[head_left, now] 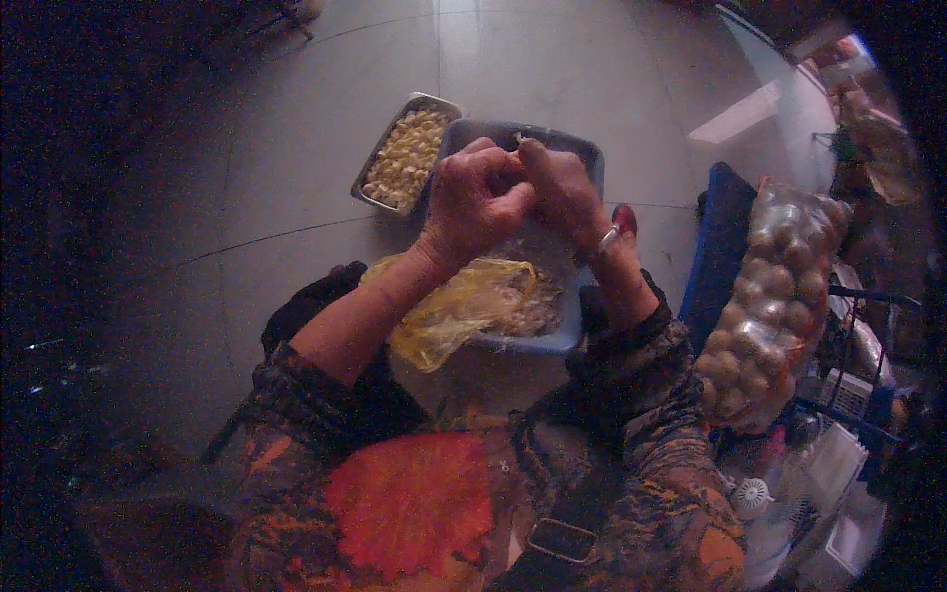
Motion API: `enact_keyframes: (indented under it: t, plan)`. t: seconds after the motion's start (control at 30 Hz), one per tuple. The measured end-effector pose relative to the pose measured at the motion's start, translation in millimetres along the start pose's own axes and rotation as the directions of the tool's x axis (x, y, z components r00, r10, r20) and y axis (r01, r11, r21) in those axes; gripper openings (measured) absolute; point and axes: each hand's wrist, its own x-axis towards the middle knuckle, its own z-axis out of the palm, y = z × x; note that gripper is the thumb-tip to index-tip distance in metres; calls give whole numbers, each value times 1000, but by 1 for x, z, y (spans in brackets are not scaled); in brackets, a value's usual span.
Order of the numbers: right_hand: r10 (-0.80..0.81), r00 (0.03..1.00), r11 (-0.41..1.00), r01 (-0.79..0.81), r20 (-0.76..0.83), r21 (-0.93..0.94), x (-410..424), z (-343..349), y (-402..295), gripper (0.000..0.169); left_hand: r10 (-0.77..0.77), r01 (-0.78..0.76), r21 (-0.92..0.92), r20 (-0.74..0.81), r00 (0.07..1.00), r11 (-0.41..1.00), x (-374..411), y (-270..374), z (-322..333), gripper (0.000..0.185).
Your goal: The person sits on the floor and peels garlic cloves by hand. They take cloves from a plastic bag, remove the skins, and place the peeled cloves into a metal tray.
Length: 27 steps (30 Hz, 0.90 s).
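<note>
My left hand [481, 189] and my right hand [564, 189] meet above a blue-grey plastic tub [551, 342], with curled fingers close together. A small whitish piece [520, 138] shows at the fingertips; which hand grips it is hard to tell. Beyond my left hand, a rectangular metal tray [360, 189] holds many pale peeled cloves, seemingly garlic [407, 155]. A yellow plastic bag [444, 303] lies over the near left side of the tub, beside papery scraps [536, 307] in it. My right wrist wears a bracelet.
At the right stands a clear bag of round, pale produce [762, 318] beside a blue board-like object [714, 237]. A wire rack [862, 296] and white plastic items [836, 462] are farther right. The tray rests on a tiled floor [296, 170].
</note>
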Motion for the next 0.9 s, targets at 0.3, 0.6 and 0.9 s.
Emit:
enact_keyframes:
  t: [0.3,0.6,0.9]
  plan:
    - [-183,977,977,169,-111,-127,4,0,-8,18,-377,432,-799,280,883,418,4,-12,-15,13]
    - [-125,978,986,141,-166,88,-4,2,-24,12,-483,536,-839,431,762,97,4,-16,-29,26]
    - [-130,981,987,141,-143,74,-6,-2,-26,13,-434,572,-795,451,780,202,2,-16,-26,18]
